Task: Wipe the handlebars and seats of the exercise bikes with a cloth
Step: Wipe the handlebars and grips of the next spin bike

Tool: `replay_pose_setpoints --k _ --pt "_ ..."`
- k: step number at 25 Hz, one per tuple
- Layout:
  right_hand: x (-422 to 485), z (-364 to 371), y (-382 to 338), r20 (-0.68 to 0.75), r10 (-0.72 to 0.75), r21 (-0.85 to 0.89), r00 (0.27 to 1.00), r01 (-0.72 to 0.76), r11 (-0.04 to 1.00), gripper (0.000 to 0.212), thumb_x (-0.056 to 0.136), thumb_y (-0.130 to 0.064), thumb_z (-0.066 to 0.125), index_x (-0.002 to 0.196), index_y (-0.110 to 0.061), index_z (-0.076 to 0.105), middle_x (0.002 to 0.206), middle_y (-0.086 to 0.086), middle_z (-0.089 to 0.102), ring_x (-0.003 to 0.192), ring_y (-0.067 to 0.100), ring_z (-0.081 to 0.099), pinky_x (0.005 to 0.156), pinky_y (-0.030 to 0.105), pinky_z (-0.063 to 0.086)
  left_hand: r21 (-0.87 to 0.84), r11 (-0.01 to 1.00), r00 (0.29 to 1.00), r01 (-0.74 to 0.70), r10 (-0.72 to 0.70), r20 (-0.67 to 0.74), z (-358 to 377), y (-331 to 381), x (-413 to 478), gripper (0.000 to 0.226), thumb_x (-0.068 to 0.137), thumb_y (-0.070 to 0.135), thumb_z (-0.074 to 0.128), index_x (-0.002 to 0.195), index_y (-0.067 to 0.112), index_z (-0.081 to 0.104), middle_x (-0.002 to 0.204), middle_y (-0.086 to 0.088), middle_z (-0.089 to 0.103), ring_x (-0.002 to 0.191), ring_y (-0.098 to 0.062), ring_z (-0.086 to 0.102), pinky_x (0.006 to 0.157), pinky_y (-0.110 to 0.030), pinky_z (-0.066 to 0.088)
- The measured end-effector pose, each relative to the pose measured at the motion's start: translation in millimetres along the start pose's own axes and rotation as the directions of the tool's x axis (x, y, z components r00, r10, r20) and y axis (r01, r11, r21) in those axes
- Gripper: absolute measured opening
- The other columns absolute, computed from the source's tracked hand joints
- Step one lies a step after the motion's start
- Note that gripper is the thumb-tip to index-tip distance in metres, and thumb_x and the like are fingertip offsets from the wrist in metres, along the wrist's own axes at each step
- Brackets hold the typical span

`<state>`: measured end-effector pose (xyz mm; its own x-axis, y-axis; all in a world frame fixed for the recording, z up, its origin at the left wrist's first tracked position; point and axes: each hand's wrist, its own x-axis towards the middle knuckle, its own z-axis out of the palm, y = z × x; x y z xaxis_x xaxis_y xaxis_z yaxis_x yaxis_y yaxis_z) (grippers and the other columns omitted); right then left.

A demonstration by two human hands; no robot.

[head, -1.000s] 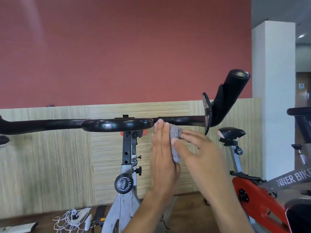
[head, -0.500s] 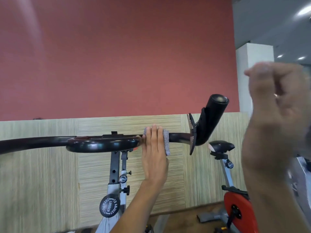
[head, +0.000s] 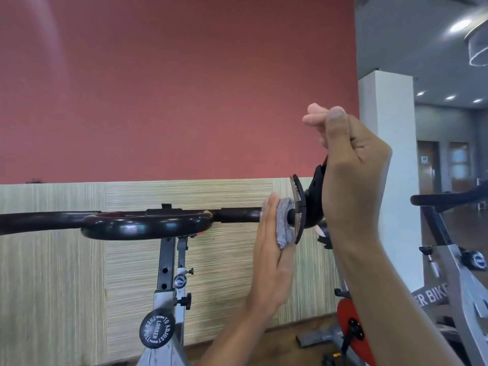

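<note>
The little grey cloth (head: 284, 223) looks soft and floppy, so it's best pinned flat like the straight-fingered left hand (head: 274, 252) has it, against the stiff, slick-looking handlebar (head: 237, 215) right beside the right hand (head: 353, 180), which is curled round the upturned end grip (head: 315, 204).

Left hand (head: 272, 249) upright, fingers straight, palm pressing forward, right hand (head: 353, 175) raised, fingers curled round handlebar end (head: 315, 199)

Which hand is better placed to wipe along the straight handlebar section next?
Left. The left hand presses the gray cloth flat against the handlebar, while the right hand grips the upturned bar end and holds no cloth.
</note>
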<state>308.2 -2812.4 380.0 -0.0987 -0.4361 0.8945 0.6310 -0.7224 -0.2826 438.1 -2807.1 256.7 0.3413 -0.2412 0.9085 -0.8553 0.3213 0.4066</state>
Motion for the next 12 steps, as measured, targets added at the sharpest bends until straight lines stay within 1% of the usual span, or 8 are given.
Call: replay_pose_setpoints --k 2,5,6,8,9,10,11,12 --pt "1 -1 3 0.012 0.000 0.004 1.000 0.000 1.000 0.033 0.107 -0.029 0.044 0.091 -0.029 0.073 0.116 -0.009 0.073 0.096 0.018 0.068 0.085 0.049 0.054 -0.098 0.995 0.999 0.001 0.003 0.041 -2 2 0 0.073 0.097 -0.001 0.044 0.158 0.029 0.016 0.165 0.017 0.016 0.153 -0.006 0.010 0.124 -0.049 0.014" --pt "5 -6 3 0.099 0.031 -0.026 0.995 -0.029 0.999 0.034 0.106 -0.029 0.044 0.092 -0.027 0.075 0.117 -0.010 0.073 0.113 0.002 0.064 0.098 0.039 0.052 -0.145 0.988 0.998 0.054 -0.052 0.020 1 4 4 0.074 0.096 -0.001 0.044 0.155 0.037 0.019 0.163 0.021 0.017 0.152 -0.004 0.011 0.124 -0.051 0.014" --pt "6 -9 -1 0.148 0.063 -0.058 0.987 -0.055 0.997 0.035 0.106 -0.029 0.044 0.091 -0.026 0.075 0.115 -0.011 0.073 0.113 0.000 0.063 0.101 0.035 0.050 -0.174 0.983 0.998 0.061 -0.062 0.004 4 10 3 0.073 0.095 0.001 0.044 0.153 0.041 0.023 0.162 0.021 0.019 0.152 -0.004 0.012 0.124 -0.051 0.014" --pt "11 -17 -14 0.281 0.145 -0.201 0.949 -0.090 0.976 0.035 0.105 -0.032 0.045 0.091 -0.022 0.076 0.100 -0.007 0.075 0.099 0.002 0.066 0.098 0.033 0.050 -0.227 0.973 0.999 0.046 -0.049 -0.010 6 26 0 0.070 0.095 0.009 0.046 0.148 0.052 0.029 0.160 0.024 0.023 0.151 -0.004 0.014 0.124 -0.050 0.016" --pt "17 -22 -21 0.359 0.189 -0.326 0.914 -0.067 0.943 0.034 0.103 -0.038 0.048 0.091 -0.021 0.075 0.092 -0.002 0.074 0.090 0.009 0.067 0.094 0.036 0.051 -0.247 0.968 0.999 0.044 -0.045 0.002 6 32 -2 0.069 0.096 0.013 0.047 0.145 0.059 0.030 0.160 0.025 0.024 0.151 -0.003 0.014 0.124 -0.050 0.016" --pt "24 -25 -29 0.442 0.241 -0.475 0.864 -0.002 0.880 0.033 0.099 -0.047 0.052 0.093 -0.022 0.074 0.087 0.001 0.072 0.085 0.015 0.065 0.091 0.042 0.051 -0.251 0.967 0.999 0.047 -0.042 0.022 4 36 -4 0.068 0.096 0.016 0.047 0.142 0.063 0.029 0.159 0.027 0.023 0.151 -0.002 0.014 0.124 -0.050 0.016" --pt "31 -24 -37 0.519 0.312 -0.610 0.796 0.090 0.787 0.035 0.093 -0.057 0.056 0.097 -0.026 0.072 0.090 -0.002 0.070 0.088 0.016 0.064 0.094 0.045 0.050 -0.238 0.970 0.998 0.048 -0.039 0.040 2 39 -4 0.068 0.097 0.019 0.047 0.141 0.066 0.027 0.159 0.028 0.022 0.151 -0.001 0.013 0.124 -0.049 0.015" --pt "39 -21 -45 0.571 0.406 -0.709 0.714 0.179 0.683 0.042 0.085 -0.067 0.059 0.101 -0.030 0.071 0.097 -0.007 0.069 0.096 0.017 0.063 0.100 0.047 0.046 -0.220 0.974 0.998 0.049 -0.037 0.054 0 41 -3 0.067 0.097 0.021 0.047 0.141 0.067 0.025 0.160 0.027 0.021 0.150 0.000 0.012 0.124 -0.049 0.015"
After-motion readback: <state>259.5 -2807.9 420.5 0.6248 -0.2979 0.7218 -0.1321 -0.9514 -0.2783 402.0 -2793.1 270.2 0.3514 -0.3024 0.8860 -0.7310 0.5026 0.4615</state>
